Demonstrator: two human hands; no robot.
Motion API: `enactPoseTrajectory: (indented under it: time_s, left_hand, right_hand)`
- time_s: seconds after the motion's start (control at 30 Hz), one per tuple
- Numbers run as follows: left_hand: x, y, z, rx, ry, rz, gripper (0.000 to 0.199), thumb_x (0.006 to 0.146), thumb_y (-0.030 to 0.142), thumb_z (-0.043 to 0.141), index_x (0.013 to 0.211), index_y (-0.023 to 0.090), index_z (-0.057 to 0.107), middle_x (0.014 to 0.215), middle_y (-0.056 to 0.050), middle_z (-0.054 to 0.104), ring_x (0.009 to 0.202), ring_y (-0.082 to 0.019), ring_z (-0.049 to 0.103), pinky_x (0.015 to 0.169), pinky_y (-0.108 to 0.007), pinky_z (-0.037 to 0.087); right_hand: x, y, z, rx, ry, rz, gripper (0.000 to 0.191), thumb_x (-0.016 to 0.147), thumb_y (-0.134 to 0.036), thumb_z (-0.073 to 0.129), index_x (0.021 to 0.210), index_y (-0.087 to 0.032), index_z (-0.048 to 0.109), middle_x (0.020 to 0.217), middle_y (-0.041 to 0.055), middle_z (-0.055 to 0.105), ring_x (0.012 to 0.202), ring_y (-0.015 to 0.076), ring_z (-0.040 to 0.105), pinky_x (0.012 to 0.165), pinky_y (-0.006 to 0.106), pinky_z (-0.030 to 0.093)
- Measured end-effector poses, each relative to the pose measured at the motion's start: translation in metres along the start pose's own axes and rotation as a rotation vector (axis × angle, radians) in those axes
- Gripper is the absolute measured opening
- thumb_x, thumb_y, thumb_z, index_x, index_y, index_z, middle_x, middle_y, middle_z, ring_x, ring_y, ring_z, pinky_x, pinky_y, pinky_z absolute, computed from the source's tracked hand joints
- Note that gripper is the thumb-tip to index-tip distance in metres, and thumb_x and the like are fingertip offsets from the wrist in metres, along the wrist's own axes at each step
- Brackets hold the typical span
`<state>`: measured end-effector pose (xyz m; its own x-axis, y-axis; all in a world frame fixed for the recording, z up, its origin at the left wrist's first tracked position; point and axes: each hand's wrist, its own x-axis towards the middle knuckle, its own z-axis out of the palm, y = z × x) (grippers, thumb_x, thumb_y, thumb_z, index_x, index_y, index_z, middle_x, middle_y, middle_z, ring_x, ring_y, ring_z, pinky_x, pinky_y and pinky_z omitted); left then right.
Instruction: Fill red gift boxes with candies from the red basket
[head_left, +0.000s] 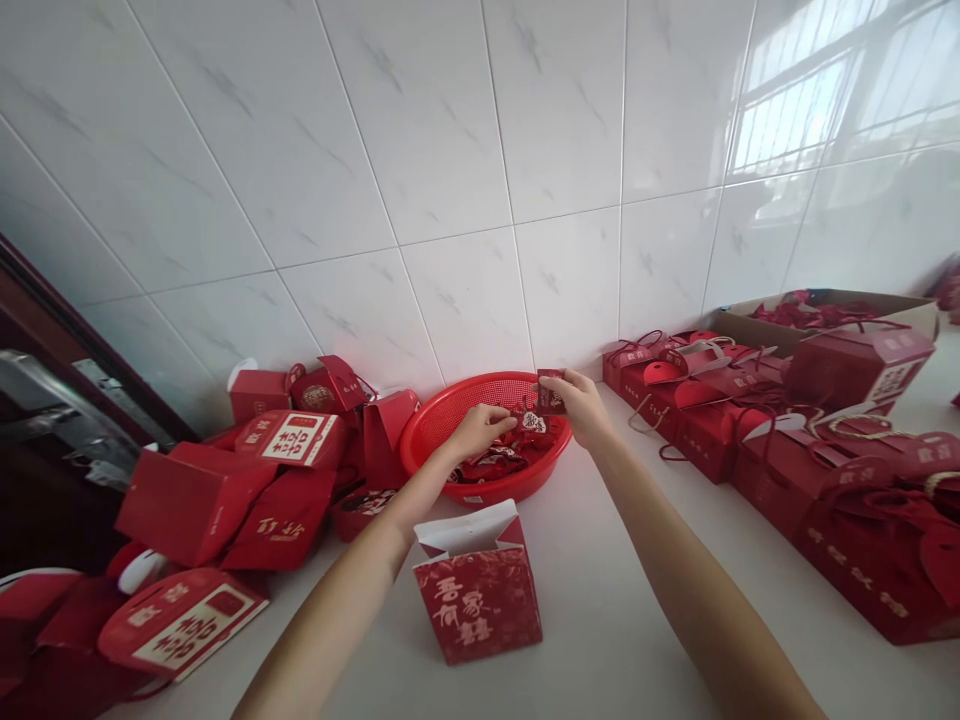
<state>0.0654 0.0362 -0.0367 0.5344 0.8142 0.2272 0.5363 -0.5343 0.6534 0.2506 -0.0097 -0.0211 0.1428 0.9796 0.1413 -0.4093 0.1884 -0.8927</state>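
A red perforated basket [442, 400] stands against the tiled wall with small dark red packets [495, 463] inside. Over its right rim, my right hand [577, 398] pinches a small dark red packet [550, 392]. My left hand [484, 430] is over the basket's middle with its fingers pressed together; what they hold, if anything, is too small to tell. In front of the basket an open-topped red box [480, 608] with pale lettering stands upright on the white surface [600, 610], between my forearms.
Red boxes [195, 500] lie in a loose pile at the left. Rows of red boxes with cord handles [705, 430] stand at the right. Behind them is a cardboard carton [750, 330] holding red items. A dark door frame [67, 350] is at the far left.
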Motion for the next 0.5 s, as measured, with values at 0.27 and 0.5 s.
enactPoseTrajectory:
  time_s: [0.27, 0.5]
  left_hand:
    - [-0.009, -0.008, -0.014, 0.198, 0.252, -0.095, 0.021, 0.082, 0.031, 0.059, 0.065, 0.019, 0.067, 0.066, -0.002, 0.064, 0.069, -0.02, 0.059, 0.068, -0.028, 0.044]
    - [-0.012, -0.028, -0.02, 0.243, 0.187, -0.117, 0.029, 0.067, 0.009, 0.066, 0.09, 0.022, 0.077, 0.097, -0.008, 0.074, 0.093, -0.027, 0.067, 0.088, -0.031, 0.047]
  right_hand:
    - [-0.001, -0.001, -0.001, 0.021, -0.012, -0.004, 0.016, 0.064, -0.027, 0.077, 0.072, -0.018, 0.066, 0.066, 0.0001, 0.069, 0.061, 0.0144, 0.063, 0.058, 0.027, 0.054]
    - [0.001, 0.001, 0.001, 0.028, -0.014, 0.0, 0.016, 0.062, -0.026, 0.075, 0.071, -0.017, 0.066, 0.065, -0.0003, 0.069, 0.06, 0.014, 0.063, 0.058, 0.026, 0.053]
